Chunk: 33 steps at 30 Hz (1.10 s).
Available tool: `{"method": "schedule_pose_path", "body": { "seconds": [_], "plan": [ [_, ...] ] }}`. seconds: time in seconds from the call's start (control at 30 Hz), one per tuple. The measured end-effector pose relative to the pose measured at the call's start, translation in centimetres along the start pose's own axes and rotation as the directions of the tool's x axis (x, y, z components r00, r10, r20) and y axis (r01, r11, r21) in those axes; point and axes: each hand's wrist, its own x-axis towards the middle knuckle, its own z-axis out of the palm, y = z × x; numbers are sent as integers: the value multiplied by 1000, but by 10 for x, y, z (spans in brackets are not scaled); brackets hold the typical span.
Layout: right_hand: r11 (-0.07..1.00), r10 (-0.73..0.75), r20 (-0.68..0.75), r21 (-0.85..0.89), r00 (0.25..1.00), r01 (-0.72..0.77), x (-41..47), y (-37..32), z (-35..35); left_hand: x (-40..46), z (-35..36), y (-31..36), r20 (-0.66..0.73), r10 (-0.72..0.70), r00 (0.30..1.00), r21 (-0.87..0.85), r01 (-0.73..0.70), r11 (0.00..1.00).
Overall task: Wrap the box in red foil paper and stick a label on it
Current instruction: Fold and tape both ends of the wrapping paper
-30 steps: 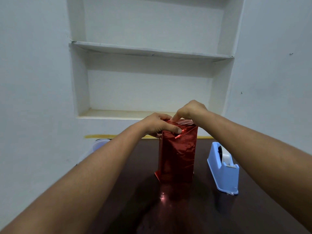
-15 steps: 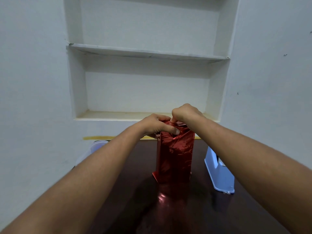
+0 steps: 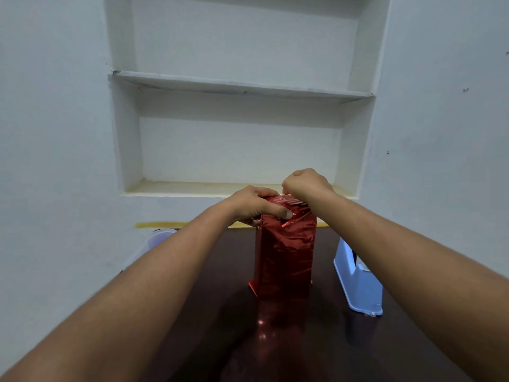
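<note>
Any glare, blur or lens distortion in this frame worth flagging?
Head view: the red foil-wrapped box throws specular highlights and a red reflection with bright spots onto the glossy dark table; wide-angle stretch enlarges both forearms toward the lower corners and bows the shelf; lighting is soft and even; focus is acceptable throughout.

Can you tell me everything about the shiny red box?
The box is tall and narrow, covered in crinkly, shiny red foil. It stands upright on the dark brown table, which mirrors it. A bit of foil sticks out at its bottom left corner. The left hand grips its top, thumb across the front. The right hand pinches the folded foil on top. No label shows.
</note>
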Motion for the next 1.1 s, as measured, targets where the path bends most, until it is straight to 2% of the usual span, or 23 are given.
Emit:
{"method": "schedule_pose_path", "body": {
  "seconds": [0.1,0.3,0.5,0.57,0.7,0.8,0.9,0.97,1.1],
  "plan": [
    [1000,-17,49,11,999,16,3,6,-2,0,0,0,9,7,1000,8,-7,1000],
    [993,-35,-71,-119,997,27,-1,5,7,-1,0,1,12,5,1000,13,-5,1000],
    [993,-64,51,100,997,59,-4,9,-4,-2,2,3,-10,-1,1000,6,1,1000],
    [996,-79,50,49,996,77,-3,9,-2,-4,5,4,-26,-11,1000,0,11,1000],
    [965,-188,20,-182,982,188,-6,3,3,-7,4,2,-89,-26,996,63,31,998],
    [909,-278,77,-301,958,288,-11,-1,-4,-14,-2,1,-68,-16,998,111,24,994],
    [860,-317,128,-378,940,342,-19,-5,-12,-30,-12,7,13,-16,1000,7,16,1000],
    [821,-334,148,-438,931,365,-23,-7,-12,-37,-19,7,47,-7,999,10,6,1000],
    [822,-335,153,-435,930,368,-35,-4,-6,-38,-24,6,-64,64,996,40,-62,997]
  ]
}}
